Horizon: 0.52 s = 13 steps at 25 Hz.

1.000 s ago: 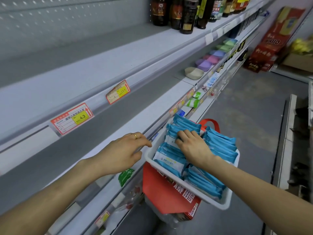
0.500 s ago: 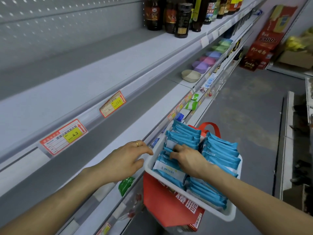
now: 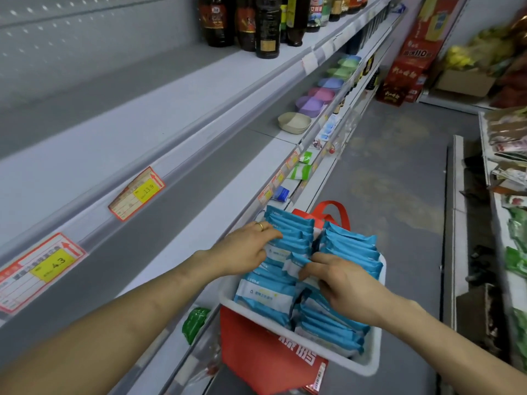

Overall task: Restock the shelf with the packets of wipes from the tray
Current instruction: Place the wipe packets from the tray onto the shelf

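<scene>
Both hands in the tray, no wipes on the shelf yet.

The tray [image 3: 368, 363] sits on a red bag [image 3: 256, 346] beside the shelf [image 3: 176, 252], apparently full of blue packets [image 3: 348, 249] standing in two rows; the shelf stretch beside it is bare, so restocking looks barely begun. The left hand [image 3: 245, 249] rests half-curled on the far row; the right hand [image 3: 339, 283] pinches one packet [image 3: 296, 263], lifted slightly. Price tags [image 3: 52, 265] read 4.3 and 13.9; the packet print is too blurred to read.
</scene>
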Each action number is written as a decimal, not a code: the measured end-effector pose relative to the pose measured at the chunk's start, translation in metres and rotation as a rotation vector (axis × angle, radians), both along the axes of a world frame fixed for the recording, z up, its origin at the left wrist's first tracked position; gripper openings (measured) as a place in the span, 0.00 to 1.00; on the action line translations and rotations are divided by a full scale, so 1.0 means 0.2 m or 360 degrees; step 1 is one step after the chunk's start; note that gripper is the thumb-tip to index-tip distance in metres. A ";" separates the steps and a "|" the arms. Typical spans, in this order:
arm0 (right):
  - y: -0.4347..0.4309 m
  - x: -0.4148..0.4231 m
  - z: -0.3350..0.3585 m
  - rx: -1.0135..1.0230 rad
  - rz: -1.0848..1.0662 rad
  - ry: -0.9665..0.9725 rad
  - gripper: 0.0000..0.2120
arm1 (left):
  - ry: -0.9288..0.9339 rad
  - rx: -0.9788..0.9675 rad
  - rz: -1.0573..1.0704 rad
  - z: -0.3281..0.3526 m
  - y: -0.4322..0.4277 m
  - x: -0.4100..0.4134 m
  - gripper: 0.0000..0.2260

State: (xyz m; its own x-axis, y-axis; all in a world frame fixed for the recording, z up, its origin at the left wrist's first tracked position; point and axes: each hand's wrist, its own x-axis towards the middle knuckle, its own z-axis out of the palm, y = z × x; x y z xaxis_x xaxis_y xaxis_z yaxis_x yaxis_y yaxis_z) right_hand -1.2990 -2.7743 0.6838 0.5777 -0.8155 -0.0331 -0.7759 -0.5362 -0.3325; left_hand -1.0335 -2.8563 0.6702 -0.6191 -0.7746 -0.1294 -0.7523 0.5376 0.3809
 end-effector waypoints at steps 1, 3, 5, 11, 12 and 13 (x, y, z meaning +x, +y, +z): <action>0.02 -0.03 0.00 0.0025 -0.0009 -0.0007 0.24 | -0.0045 -0.0066 -0.0040 -0.02 -0.02 -0.03 0.25; 0.05 -0.08 -0.01 0.0071 -0.0027 -0.0006 0.25 | -0.0108 -0.0253 -0.0078 -0.05 -0.03 -0.07 0.23; 0.07 -0.12 -0.01 0.0102 -0.0039 -0.0011 0.25 | -0.0109 -0.0410 -0.0099 -0.05 -0.02 -0.10 0.21; 0.08 -0.15 -0.03 0.0127 -0.0051 -0.0027 0.25 | -0.0079 -0.0575 -0.0256 -0.06 0.02 -0.09 0.16; 0.08 -0.15 -0.03 0.0132 -0.0054 -0.0027 0.25 | -0.0089 -0.0577 -0.0270 -0.07 0.02 -0.09 0.15; 0.08 -0.15 -0.03 0.0134 -0.0057 -0.0026 0.24 | -0.0099 -0.0577 -0.0286 -0.07 0.02 -0.08 0.15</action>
